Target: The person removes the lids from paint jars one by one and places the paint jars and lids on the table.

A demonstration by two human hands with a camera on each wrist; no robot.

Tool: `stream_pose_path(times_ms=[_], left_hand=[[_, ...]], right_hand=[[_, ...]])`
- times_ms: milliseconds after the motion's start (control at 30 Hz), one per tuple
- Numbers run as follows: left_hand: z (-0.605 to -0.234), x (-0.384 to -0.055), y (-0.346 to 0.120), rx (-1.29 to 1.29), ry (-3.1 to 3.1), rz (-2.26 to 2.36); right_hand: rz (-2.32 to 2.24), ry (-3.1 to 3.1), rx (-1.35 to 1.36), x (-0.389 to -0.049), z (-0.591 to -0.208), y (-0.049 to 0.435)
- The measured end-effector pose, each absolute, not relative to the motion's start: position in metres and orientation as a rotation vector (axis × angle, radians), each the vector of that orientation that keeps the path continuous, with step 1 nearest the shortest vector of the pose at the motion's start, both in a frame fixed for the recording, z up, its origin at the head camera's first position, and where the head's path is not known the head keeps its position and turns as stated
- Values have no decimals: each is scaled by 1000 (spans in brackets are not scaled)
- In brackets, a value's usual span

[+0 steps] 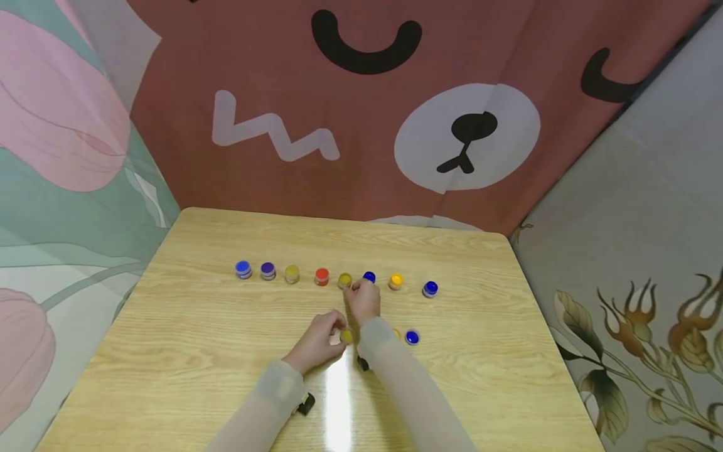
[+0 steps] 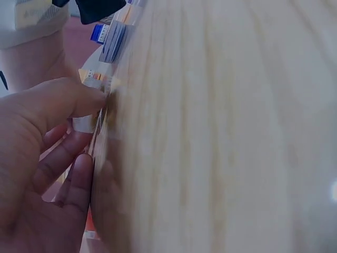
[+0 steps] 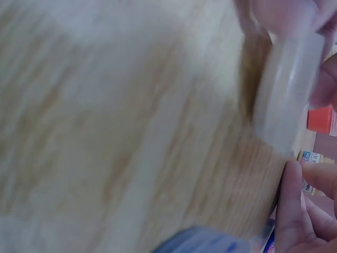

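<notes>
Small round paint pots stand in a row across the table. At the yellow paint pot [image 1: 344, 279] in the middle, the bent fingers of my right hand [image 1: 364, 300] hold its near side; in the right wrist view its paper label [image 3: 314, 157] shows beside the fingertips. Closer to me, my left hand [image 1: 317, 342] pinches a flat yellow lid [image 1: 346, 337] between thumb and fingers, low over the tabletop. Large and blurred in the right wrist view, this lid [image 3: 287, 92] has a translucent rim. In the left wrist view the left thumb and fingers curl around it.
Left in the row are blue [image 1: 243, 270], purple [image 1: 268, 271], yellow [image 1: 291, 274] and red [image 1: 322, 277] pots; right are blue [image 1: 369, 276], orange-yellow [image 1: 396, 282] and blue [image 1: 430, 289] ones. A blue lid [image 1: 412, 338] lies beside a half-hidden yellow one. Printed curtains surround the wooden table [image 1: 169, 351].
</notes>
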State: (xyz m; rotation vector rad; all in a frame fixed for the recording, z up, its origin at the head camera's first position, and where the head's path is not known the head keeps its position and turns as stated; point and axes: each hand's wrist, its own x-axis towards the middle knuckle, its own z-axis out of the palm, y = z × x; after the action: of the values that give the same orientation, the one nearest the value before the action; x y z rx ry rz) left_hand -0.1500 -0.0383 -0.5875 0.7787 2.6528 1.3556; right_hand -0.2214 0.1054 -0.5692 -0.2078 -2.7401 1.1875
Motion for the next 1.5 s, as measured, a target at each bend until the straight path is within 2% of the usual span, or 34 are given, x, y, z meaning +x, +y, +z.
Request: stream_pose_path(times_ms=[500,1000,1233,1500], left_hand=[[-594,-149,-37,771,2646,1308],[-589,-148,-43,758,2581,1331],[-584,-155,-57,512,2579,1486],[-574,-179,-70,280,2726,1482]], right_hand=[[1122,-2754,-288,-226,-573,103],[1164,-2673,-226,-220,-574,105],[1242,-2610,-142,-212,-574,104],[1340,-2587,-75,-203,-576,91]])
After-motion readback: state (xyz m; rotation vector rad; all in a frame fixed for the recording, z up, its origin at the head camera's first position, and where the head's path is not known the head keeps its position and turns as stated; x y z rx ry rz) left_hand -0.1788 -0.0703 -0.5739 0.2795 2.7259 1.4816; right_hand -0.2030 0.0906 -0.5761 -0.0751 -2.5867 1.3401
